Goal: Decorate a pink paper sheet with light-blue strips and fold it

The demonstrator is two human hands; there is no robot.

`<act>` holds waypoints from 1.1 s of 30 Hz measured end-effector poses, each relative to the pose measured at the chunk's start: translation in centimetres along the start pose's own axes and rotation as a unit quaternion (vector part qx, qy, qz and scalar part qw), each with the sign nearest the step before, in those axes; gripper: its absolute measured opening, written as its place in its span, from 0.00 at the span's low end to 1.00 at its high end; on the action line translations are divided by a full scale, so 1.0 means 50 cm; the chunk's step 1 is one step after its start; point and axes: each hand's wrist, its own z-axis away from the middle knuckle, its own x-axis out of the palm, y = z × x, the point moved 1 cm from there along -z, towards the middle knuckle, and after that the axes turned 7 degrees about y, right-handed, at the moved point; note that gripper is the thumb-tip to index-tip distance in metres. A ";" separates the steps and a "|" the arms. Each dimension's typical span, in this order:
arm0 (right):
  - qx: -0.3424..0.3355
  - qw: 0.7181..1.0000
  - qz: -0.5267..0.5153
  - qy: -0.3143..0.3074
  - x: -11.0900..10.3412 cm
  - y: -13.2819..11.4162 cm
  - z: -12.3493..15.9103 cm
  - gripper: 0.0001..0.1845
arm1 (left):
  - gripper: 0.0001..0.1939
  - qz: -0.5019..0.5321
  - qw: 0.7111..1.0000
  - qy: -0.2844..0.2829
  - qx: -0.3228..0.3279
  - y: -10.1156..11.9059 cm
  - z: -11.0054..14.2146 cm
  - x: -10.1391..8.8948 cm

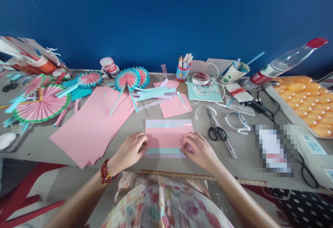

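**Left hand (pixel 134 148) and right hand (pixel 199 150) at either end of the striped sheet (pixel 168 138): watch for skew and stray creases**

Head view: your fingers are curled narrow at both sides of the sheet, fingertips touching it. You cannot tell from here whether they pinch the paper or only press it down. The sheet lies flat on the table (pixel 125 171), right before you, near the front edge.

If one hand pulls or presses harder than the other, the sheet could turn, and any fold would run crooked. Pressing unevenly near the lower green strip (pixel 163 150) might crease the pink paper where you don't want it. Whether that strip and the upper blue strip (pixel 166 124) are firmly stuck doesn't show; if not, a sideways drag could shift them.

Mind your right side too: the scissors (pixel 218 133) and the slim cutter (pixel 231 149) lie near that hand, so a wide outward sweep could knock them. On your left, the pink paper stack (pixel 96 124) could be nudged askew by your wrist.
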 end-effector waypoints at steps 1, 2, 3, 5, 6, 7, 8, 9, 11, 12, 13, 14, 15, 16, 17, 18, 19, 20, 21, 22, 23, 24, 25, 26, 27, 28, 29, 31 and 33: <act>0.001 1.000 -0.004 0.004 0.000 0.001 0.002 0.10 | 0.08 0.003 1.000 0.006 0.003 -0.002 0.002 0.001; 0.002 1.000 -0.008 0.007 0.001 0.001 0.003 0.10 | 0.08 0.004 1.000 0.010 0.005 -0.003 0.005 0.001; 0.000 1.000 -0.011 0.009 0.001 0.002 0.005 0.10 | 0.09 0.004 1.000 0.013 0.007 -0.004 0.008 0.001; -0.006 1.000 -0.016 0.008 0.000 0.004 0.008 0.09 | 0.12 -0.001 1.000 0.015 0.007 -0.002 0.013 0.000; -0.009 1.000 -0.016 0.008 -0.001 0.005 0.009 0.08 | 0.13 -0.008 1.000 0.019 0.004 0.001 0.015 0.000; -0.011 1.000 -0.015 0.008 -0.001 0.007 0.011 0.08 | 0.14 -0.017 0.999 0.028 0.002 0.006 0.017 0.000; -0.012 1.000 -0.014 0.008 -0.001 0.008 0.012 0.07 | 0.14 -0.027 0.999 0.040 0.006 0.014 0.017 0.001; -0.012 1.000 -0.013 0.007 -0.001 0.009 0.012 0.06 | 0.15 -0.036 0.998 0.049 0.022 0.024 0.016 0.004; -0.012 1.000 -0.012 0.002 0.001 0.011 0.014 0.06 | 0.18 -0.049 0.993 0.046 0.093 0.051 0.010 0.018; -0.011 1.000 -0.011 -0.001 0.003 0.011 0.014 0.06 | 0.22 -0.053 0.987 0.017 0.153 0.066 0.006 0.030; -0.010 1.000 -0.010 -0.003 0.004 0.011 0.014 0.06 | 0.26 -0.057 0.975 -0.018 0.212 0.079 0.001 0.045; -0.010 1.000 -0.009 -0.005 0.005 0.010 0.013 0.07 | 0.31 -0.063 0.966 -0.042 0.248 0.088 -0.004 0.060; -0.010 1.000 -0.008 -0.007 0.005 0.009 0.013 0.07 | 0.37 -0.069 0.960 -0.053 0.266 0.093 -0.008 0.075; -0.009 1.000 -0.009 -0.007 0.005 0.008 0.012 0.07 | 0.42 -0.079 0.956 -0.064 0.275 0.093 -0.010 0.087; -0.009 1.000 -0.009 -0.008 0.004 0.008 0.010 0.07 | 0.44 -0.090 0.954 -0.069 0.277 0.090 -0.009 0.096; -0.009 1.000 -0.011 -0.009 0.002 0.008 0.009 0.07 | 0.45 -0.101 0.953 -0.073 0.276 0.083 -0.004 0.101; -0.009 1.000 -0.014 -0.008 0.000 0.010 0.009 0.07 | 0.45 -0.111 0.953 -0.074 0.272 0.073 0.004 0.101; -0.008 1.000 -0.017 -0.008 -0.002 0.012 0.008 0.06 | 0.45 -0.122 0.955 -0.071 0.262 0.061 0.014 0.098; -0.008 1.000 -0.020 -0.007 -0.004 0.013 0.008 0.06 | 0.45 -0.131 0.957 -0.067 0.251 0.049 0.027 0.092; -0.007 1.000 -0.021 -0.006 -0.006 0.014 0.009 0.05 | 0.45 -0.139 0.960 -0.060 0.236 0.036 0.041 0.084; -0.008 1.000 -0.020 -0.006 -0.006 0.012 0.010 0.04 | 0.45 -0.145 0.962 -0.050 0.225 0.024 0.055 0.076; -0.006 1.000 -0.014 -0.002 -0.006 0.007 0.012 0.04 | 0.45 -0.153 0.964 -0.041 0.215 0.015 0.067 0.069; -0.001 1.000 0.000 0.008 -0.005 -0.003 0.016 0.03 | 0.45 -0.163 0.964 -0.036 0.209 0.007 0.078 0.065; 0.002 1.000 0.018 0.019 -0.001 -0.017 0.020 0.03 | 0.45 -0.172 0.963 -0.031 0.204 0.003 0.087 0.063; 0.007 0.999 0.041 0.035 0.004 -0.034 0.025 0.05 | 0.45 -0.180 0.963 -0.027 0.201 0.000 0.093 0.063; 0.004 0.996 0.064 0.054 0.012 -0.054 0.031 0.09 | 0.45 -0.186 0.962 -0.023 0.198 -0.001 0.097 0.064; -0.017 0.996 0.072 0.049 0.021 -0.073 0.039 0.15 | 0.45 -0.190 0.962 -0.018 0.195 0.000 0.099 0.065; -0.079 0.993 0.076 0.035 0.041 -0.102 0.058 0.25 | 0.44 -0.189 0.963 -0.011 0.192 0.003 0.099 0.066; -0.091 0.990 0.098 0.043 0.052 -0.103 0.080 0.29 | 0.44 -0.185 0.963 -0.005 0.195 0.005 0.098 0.064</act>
